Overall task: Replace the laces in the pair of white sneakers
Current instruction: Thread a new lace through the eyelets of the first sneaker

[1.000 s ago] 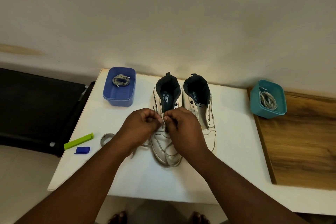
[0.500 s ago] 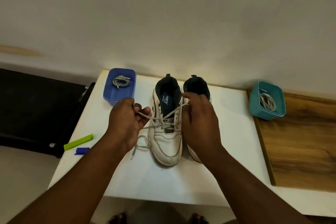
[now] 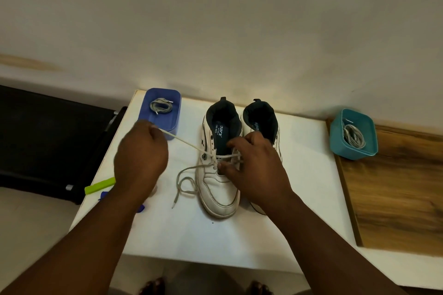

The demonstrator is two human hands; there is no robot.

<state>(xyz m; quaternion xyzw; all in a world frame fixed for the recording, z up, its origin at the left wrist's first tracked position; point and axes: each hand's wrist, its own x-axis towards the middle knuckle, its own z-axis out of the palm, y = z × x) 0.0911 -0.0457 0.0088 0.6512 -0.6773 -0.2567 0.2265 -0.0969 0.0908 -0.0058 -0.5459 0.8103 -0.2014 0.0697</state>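
Two white sneakers stand side by side on the white table [image 3: 191, 235], toes toward me. The left sneaker [image 3: 220, 195] carries a white lace [image 3: 187, 143] in its lower eyelets. My left hand [image 3: 141, 158] grips that lace and holds it taut up and to the left of the shoe. A loose lace tail [image 3: 179, 189] curls on the table beside the shoe. My right hand [image 3: 256, 170] grips the left sneaker over its lacing, thumb by the lace crossing, and a strand runs under its fingers. The right sneaker [image 3: 261, 115] shows no lace and is partly hidden by that hand.
A blue box [image 3: 165, 124] with a coiled grey lace sits at the table's back left. A teal box [image 3: 352, 151] of laces stands on a wooden board [image 3: 395, 199] at the right. A green clip [image 3: 99, 185] and a small blue piece [image 3: 141, 209] lie near the left edge.
My hands have parted from the shoe's middle. The left hand has drawn the lace out farther up and left, and the right hand has dropped onto the sneaker's lacing.
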